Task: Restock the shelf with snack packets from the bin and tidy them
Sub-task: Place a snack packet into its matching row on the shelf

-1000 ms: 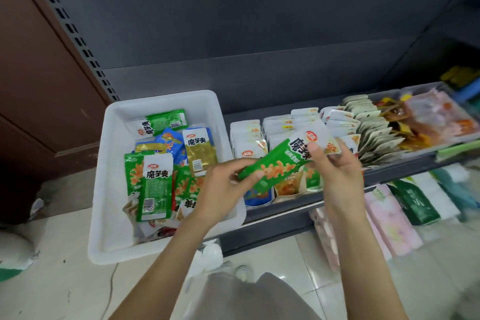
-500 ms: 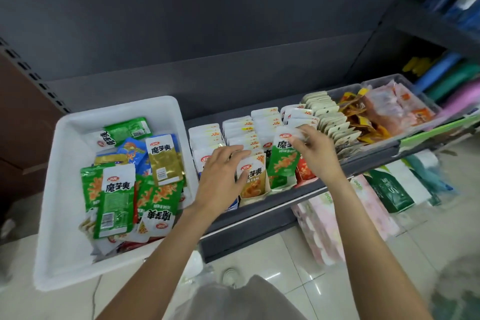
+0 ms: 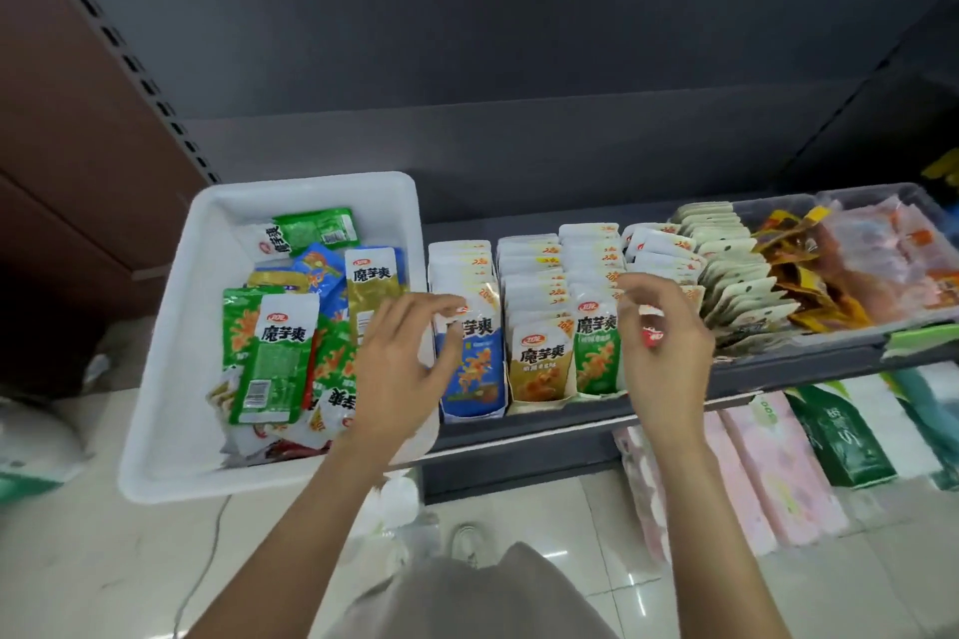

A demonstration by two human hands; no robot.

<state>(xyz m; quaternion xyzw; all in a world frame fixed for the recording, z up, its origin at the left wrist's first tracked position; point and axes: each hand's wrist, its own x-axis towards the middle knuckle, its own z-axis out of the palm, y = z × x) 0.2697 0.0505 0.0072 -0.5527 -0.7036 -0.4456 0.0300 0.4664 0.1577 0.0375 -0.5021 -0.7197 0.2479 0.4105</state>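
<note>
Dark grey metal shelving fills the upper half of the head view, with a brown panel at upper left and pale glossy floor tiles along the bottom.

Head view, only view available. Grey shelf ledge runs across the centre and right. On it stand four upright rows of white-topped snack packets in card trays: blue-fronted packet leads the left row, a tan-fronted packet the next, a green-fronted packet the third; the fourth row sits mostly behind the right hand. Further right, a fanned row of cream packets and a clear tub of orange-red packets.

White rectangular plastic bin, left of centre, holds a loose heap of packets: long green packet on top, another green one at the back, with olive and blue ones between.

Left hand: fingers loosely curled over the boundary between bin and left row, fingertips at the top of the blue-fronted packet; whether they pinch it cannot be told. Right hand: fingers curled near the tops of the third and fourth rows; a grasp cannot be confirmed.

Judgement on progress: rows look well filled and mostly squared up, so restocking is partly done. Bin is far from empty, so more transfers and some straightening appear to remain.
</note>
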